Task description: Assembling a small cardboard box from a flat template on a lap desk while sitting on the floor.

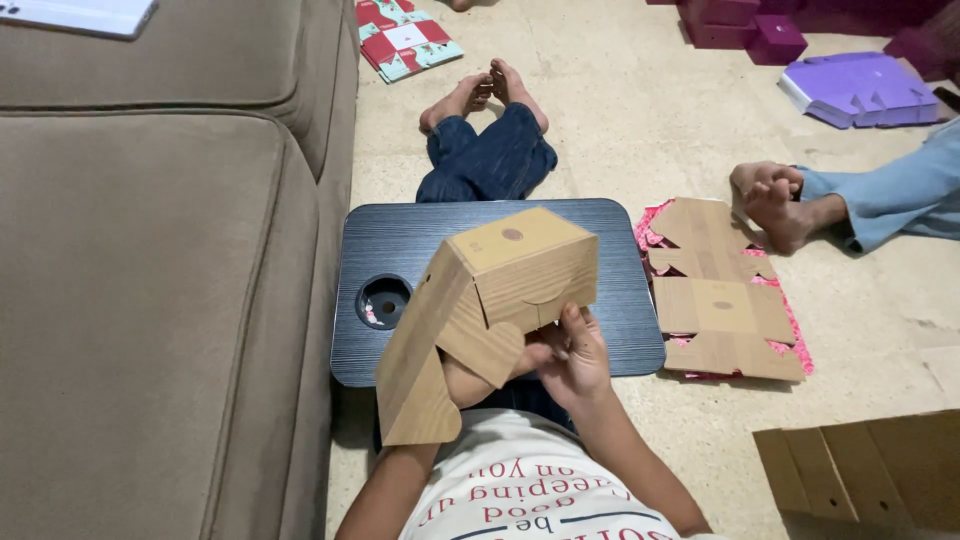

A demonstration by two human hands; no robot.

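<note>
I hold a half-folded brown cardboard box (505, 275) over a dark lap table (400, 245). My right hand (575, 355) grips the box's lower right edge with the thumb up on its side. My left hand (470, 378) is mostly hidden under a hanging flap and holds the box from below. The top of the box is formed; a long flap (420, 370) hangs down to the left towards my lap.
A beige sofa (150, 250) fills the left. My own legs stretch past the table (490, 150). Flat cardboard blanks (720, 300) lie to the right, more cardboard (870, 470) at bottom right. Another person's feet (775, 200) rest nearby. Purple boxes (860, 90) lie far right.
</note>
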